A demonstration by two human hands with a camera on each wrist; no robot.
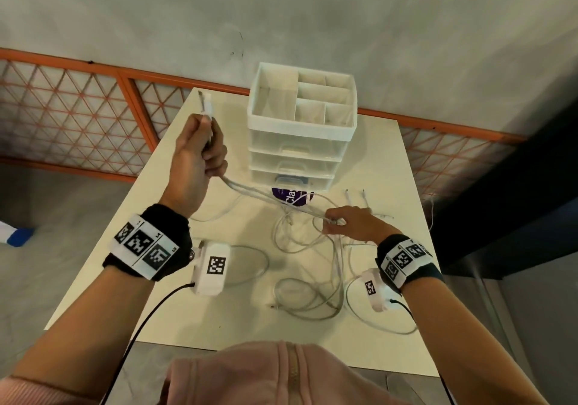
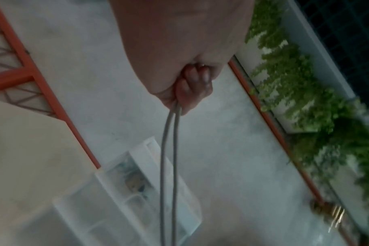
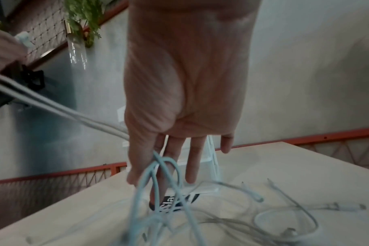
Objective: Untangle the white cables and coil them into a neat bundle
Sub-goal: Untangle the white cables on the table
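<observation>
Several white cables (image 1: 308, 292) lie tangled on the pale table (image 1: 175, 317). My left hand (image 1: 203, 154) is raised over the table's far left and grips a few strands in its fist, with the plug ends (image 1: 207, 104) sticking up above it. In the left wrist view two strands (image 2: 169, 149) hang from the curled fingers (image 2: 193, 86). They run taut (image 1: 266, 196) down to my right hand (image 1: 336, 220), which pinches them low over the tangle. The right wrist view shows loops (image 3: 158, 183) by the thumb of my right hand (image 3: 179, 99).
A white drawer organizer (image 1: 300, 135) with open top compartments stands at the table's far middle, with a purple-labelled lid (image 1: 292, 197) at its foot. Loose plug ends (image 1: 355, 196) lie at the right. An orange mesh railing (image 1: 93, 70) runs behind, and the table edges are near on both sides.
</observation>
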